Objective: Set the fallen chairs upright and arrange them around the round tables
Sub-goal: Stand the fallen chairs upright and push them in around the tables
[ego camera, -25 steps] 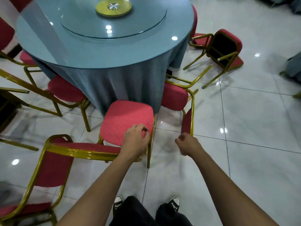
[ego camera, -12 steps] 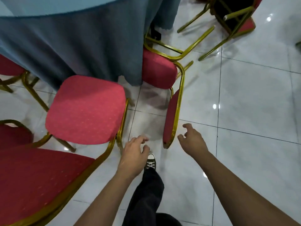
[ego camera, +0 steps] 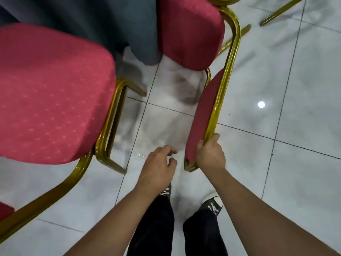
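Note:
A fallen chair (ego camera: 204,111) with red cushions and a gold frame lies on its side on the white tile floor, its seat near the grey-blue tablecloth (ego camera: 110,21). My right hand (ego camera: 210,156) grips the top end of its backrest, fingers curled round the gold rail and red pad. My left hand (ego camera: 158,163) hovers just left of that backrest, fingers loosely spread, holding nothing. An upright chair (ego camera: 51,93) of the same kind stands at the left, its red seat facing the table.
A gold chair leg (ego camera: 282,12) of another fallen chair shows at the top right. My two feet in black sneakers (ego camera: 212,204) stand on the tiles below my hands. Bare floor stretches to the right.
I have leaned closer and lower. My left hand has let go of the upright chair. My right hand has reached forward and closed round the fallen chair's backrest.

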`<state>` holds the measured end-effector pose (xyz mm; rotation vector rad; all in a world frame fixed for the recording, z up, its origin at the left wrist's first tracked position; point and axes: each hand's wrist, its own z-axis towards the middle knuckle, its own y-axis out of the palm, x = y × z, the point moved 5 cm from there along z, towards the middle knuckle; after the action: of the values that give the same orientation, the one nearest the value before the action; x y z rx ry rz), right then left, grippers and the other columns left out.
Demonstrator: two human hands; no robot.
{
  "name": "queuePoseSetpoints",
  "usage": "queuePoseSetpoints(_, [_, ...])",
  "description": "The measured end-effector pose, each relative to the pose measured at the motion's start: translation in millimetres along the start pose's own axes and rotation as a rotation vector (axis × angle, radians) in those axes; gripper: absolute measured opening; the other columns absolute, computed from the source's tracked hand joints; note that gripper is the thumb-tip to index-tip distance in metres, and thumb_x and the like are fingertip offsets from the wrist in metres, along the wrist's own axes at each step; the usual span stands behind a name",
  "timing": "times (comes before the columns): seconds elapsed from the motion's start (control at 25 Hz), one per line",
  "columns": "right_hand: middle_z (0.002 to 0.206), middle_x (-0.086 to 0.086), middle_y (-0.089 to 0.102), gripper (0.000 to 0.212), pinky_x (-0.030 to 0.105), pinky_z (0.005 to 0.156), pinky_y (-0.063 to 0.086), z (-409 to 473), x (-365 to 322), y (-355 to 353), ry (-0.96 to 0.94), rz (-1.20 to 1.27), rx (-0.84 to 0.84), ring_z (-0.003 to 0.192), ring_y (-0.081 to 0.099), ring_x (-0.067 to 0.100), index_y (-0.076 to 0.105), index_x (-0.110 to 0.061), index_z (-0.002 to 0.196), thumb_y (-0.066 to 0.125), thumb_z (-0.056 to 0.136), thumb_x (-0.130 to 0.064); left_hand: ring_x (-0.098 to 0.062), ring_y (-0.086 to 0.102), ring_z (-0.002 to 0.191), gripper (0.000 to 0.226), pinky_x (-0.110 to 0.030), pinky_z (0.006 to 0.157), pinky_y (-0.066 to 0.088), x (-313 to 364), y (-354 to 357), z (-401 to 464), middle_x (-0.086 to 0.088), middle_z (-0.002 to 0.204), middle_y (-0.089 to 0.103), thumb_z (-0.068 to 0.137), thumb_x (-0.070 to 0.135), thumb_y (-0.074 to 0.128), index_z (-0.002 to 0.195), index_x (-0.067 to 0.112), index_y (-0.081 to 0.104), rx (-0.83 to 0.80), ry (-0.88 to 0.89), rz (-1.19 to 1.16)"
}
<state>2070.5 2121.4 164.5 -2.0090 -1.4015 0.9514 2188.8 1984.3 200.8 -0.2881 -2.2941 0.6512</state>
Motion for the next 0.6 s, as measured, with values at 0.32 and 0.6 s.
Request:
queuePoseSetpoints(0.32, [0.109,0.024,0.062,0.028,0.042,0.075,0.047,-30.3,-32.8,-109.9,-0.042,-0.077,0.011,0.086,0.059,0.038,0.040,0.005,0.122,0.040,0.103,-0.015,-0.014,0.050,0.124,0.046,-0.017,0.095,0.036,20.5,9.0,-51.3,0.001,0.139,0.052,0.099,0.016,0.050,0.142,0.030,0.047,-0.079,-0.136,0.000])
queuePoseSetpoints(0.6, [0.085,0.009,0.064,0.028,0.035,0.054,0.060,-94.4,-92.4,-281.1,-0.018,0.037,-0.094,0.065,0.071,0.029,0.051,-0.009,0.105,0.052,0.100,-0.036,-0.014,0.053,0.124,0.101,-0.004,0.085,0.039,152.2,-13.1,-119.3,0.010,0.144,0.046,0.081,0.025,0.070,0.151,0.061,0.007,-0.151,0.011,-0.095])
